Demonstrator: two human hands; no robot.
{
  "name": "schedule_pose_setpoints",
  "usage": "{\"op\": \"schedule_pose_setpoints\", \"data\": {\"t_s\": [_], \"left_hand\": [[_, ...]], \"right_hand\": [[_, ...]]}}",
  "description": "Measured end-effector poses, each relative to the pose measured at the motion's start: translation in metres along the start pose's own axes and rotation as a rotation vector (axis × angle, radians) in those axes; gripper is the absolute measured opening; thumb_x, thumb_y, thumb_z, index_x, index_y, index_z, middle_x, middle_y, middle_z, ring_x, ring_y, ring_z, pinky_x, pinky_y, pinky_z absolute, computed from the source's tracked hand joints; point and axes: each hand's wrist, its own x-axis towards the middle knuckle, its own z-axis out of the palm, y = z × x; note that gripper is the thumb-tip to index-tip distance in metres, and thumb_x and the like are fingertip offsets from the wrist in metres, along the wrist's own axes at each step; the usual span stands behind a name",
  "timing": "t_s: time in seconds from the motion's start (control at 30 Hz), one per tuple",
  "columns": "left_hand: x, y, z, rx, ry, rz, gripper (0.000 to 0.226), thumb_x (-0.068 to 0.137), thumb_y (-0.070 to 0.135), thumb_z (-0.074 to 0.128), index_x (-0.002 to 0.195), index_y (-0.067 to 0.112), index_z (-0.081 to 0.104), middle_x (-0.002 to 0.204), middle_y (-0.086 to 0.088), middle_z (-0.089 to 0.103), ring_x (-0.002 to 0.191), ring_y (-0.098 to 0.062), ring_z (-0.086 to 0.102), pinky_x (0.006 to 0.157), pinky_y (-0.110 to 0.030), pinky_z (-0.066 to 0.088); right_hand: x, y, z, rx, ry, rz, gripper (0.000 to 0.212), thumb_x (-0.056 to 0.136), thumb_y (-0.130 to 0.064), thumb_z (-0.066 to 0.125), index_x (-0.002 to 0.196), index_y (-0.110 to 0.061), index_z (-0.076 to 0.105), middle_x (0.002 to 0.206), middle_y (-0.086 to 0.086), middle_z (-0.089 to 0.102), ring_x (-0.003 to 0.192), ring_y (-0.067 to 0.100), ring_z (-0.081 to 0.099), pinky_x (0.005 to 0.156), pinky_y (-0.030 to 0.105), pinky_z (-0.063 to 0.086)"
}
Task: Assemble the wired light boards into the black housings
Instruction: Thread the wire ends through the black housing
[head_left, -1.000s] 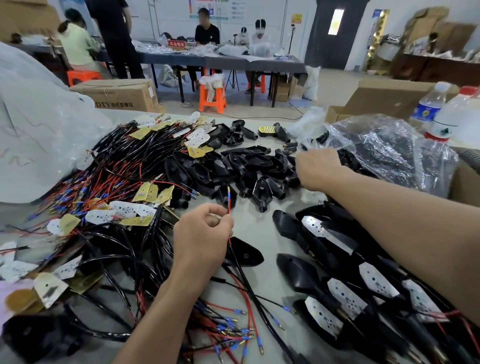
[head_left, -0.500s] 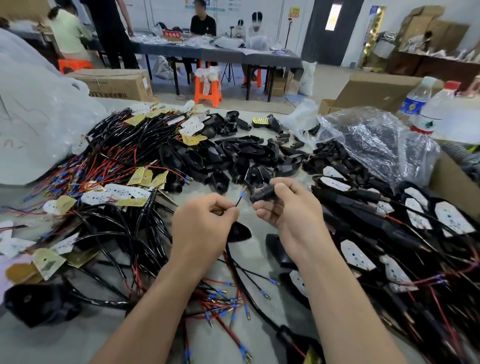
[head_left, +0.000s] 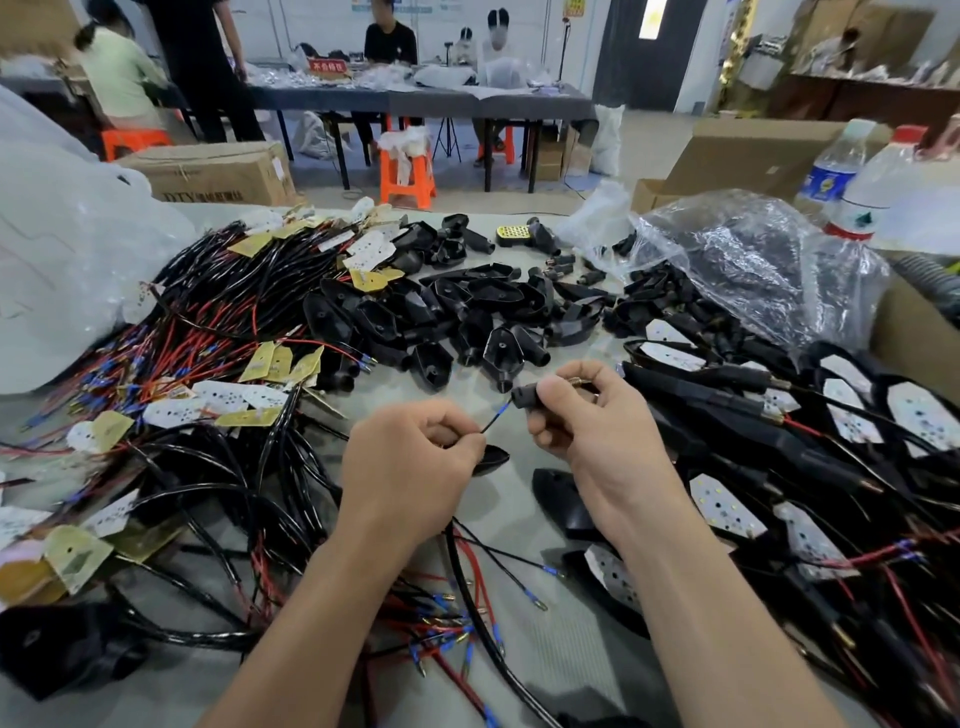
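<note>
- Since half a second ago both hands have risen a little over the counter (head_left: 519, 519), and the blue wire tip now nearly meets the mouth of the black part, where before it stood just short of it.
- Thin black wire (head_left: 493, 418) with a blue-sleeved end is pinched between thumb and forefinger of the left hand (head_left: 410, 467); its tip points up and right at the small black housing piece (head_left: 523, 397). Whether the tip has entered the opening cannot be told.
- Most of that black piece is hidden inside the right hand (head_left: 597, 421), whose fingers are closed round it; only its round dark mouth shows on the left, and a small threaded metal stub sticks out above the thumb.
- Where the wire runs below the left hand is hidden by the fist and wrist.
- Just beyond the hands lies a heap of empty housings (head_left: 467, 317): glossy black plastic shells, teardrop-shaped, each with a short tube neck.
- Left of the hands spreads a tangle of wired light boards (head_left: 218, 397): flat white and yellowish pointed plates with small holes, on black sheathed cables and thin red leads with blue sleeves and brass tips.
- To the right sit assembled units (head_left: 727, 506), white boards seated in black shells; many are cut off by the picture's edge.
- Crinkled clear plastic bag (head_left: 753, 260) lies behind them, its contents dark and hard to make out.
</note>
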Motion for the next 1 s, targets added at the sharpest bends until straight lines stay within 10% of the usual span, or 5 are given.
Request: {"op": "schedule_pose_setpoints", "data": {"t_s": [1.0], "left_hand": [[0.001, 0.004, -0.012, -0.146, -0.050, -0.046, 0.030, 0.076, 0.017, 0.082, 0.072, 0.047, 0.078, 0.065, 0.019, 0.072, 0.064, 0.000, 0.068, 0.056, -0.008, 0.047]], "right_hand": [[-0.002, 0.001, -0.004, 0.043, -0.036, -0.055, 0.019, 0.095, 0.005, 0.062, 0.100, -0.013, 0.058, 0.068, 0.003, 0.062, 0.058, 0.016, 0.055, 0.068, 0.033, 0.048]]}}
